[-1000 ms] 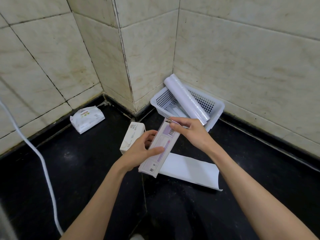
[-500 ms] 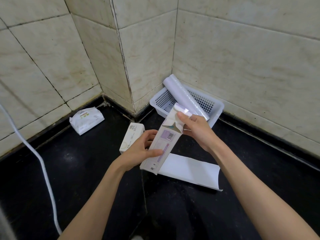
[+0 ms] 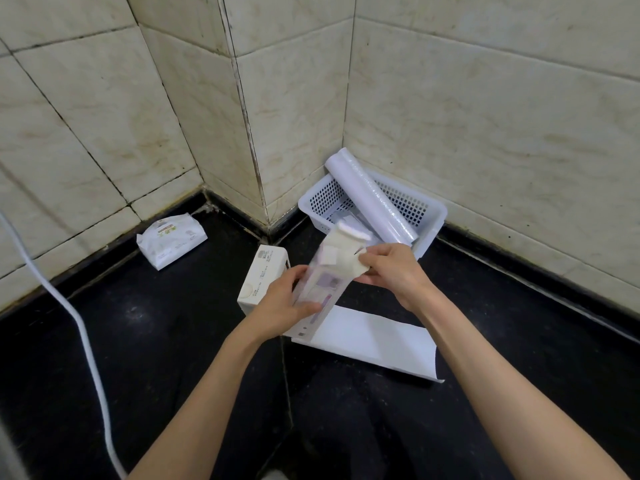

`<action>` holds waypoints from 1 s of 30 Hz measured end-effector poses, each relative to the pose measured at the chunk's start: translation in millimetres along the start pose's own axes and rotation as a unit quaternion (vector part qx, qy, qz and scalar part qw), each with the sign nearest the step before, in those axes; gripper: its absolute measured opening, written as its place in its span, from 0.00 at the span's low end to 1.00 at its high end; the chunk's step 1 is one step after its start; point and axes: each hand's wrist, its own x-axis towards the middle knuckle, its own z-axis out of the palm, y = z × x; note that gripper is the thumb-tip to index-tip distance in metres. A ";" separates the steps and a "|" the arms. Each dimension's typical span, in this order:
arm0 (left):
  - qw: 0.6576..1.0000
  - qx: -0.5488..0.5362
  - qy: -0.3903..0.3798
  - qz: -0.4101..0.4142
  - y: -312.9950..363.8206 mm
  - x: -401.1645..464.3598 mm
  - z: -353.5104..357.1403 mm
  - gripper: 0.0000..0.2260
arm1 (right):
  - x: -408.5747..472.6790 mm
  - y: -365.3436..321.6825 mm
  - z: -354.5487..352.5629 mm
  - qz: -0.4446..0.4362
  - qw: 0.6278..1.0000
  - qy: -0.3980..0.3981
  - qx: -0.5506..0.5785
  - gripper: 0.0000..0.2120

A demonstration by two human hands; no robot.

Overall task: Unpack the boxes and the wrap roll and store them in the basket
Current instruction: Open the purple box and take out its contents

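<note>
Purple-printed box (image 3: 320, 292): gripped low by left hand (image 3: 282, 308) for bracing, top flap pinched by right hand (image 3: 393, 271) for opening. Beyond hands: basket (image 3: 431, 220), wrap roll (image 3: 369, 199) propped inside. Second box (image 3: 261, 277) left of hands, unopened.

- Slim white box (image 3: 320, 296) with lilac print: held tilted above the black floor, its top flaps open, contents blurred.
- Second white box (image 3: 261, 277): lies on the floor just left of the first, near the wall corner.
- Wrap roll (image 3: 372, 199): white, shiny, slanted across the basket, upper end over the back rim.
- Basket (image 3: 431, 216): white, perforated, in the floor's corner against the tiled walls.
</note>
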 end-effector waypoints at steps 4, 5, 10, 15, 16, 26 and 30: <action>1.000 0.010 0.027 -0.007 11.7 6.6 9.1 0.13 | 2.4 7.8 9.3 0.028 0.999 -0.006 0.029 0.08; 0.999 -0.012 0.028 -0.018 13.6 9.0 14.2 0.13 | 3.5 11.9 12.6 0.029 0.999 -0.007 0.019 0.08; 0.998 0.000 0.067 -0.008 4.9 19.0 36.5 0.17 | 10.4 43.2 14.8 0.036 0.997 0.045 -0.056 0.08; 0.991 0.108 0.068 0.024 -1.9 31.9 43.2 0.19 | 16.7 58.4 4.6 -0.042 0.976 0.082 -0.196 0.12; 0.989 0.126 0.066 0.031 -2.0 33.2 44.2 0.18 | 18.1 59.2 4.3 -0.058 0.971 0.079 -0.216 0.14; 0.990 0.086 0.109 0.005 -3.5 38.8 50.1 0.23 | 15.9 67.6 5.4 -0.097 0.958 0.066 -0.262 0.08; 0.988 0.105 0.113 -0.019 -3.6 41.0 51.0 0.23 | 17.6 68.8 1.1 -0.057 0.978 0.091 -0.179 0.11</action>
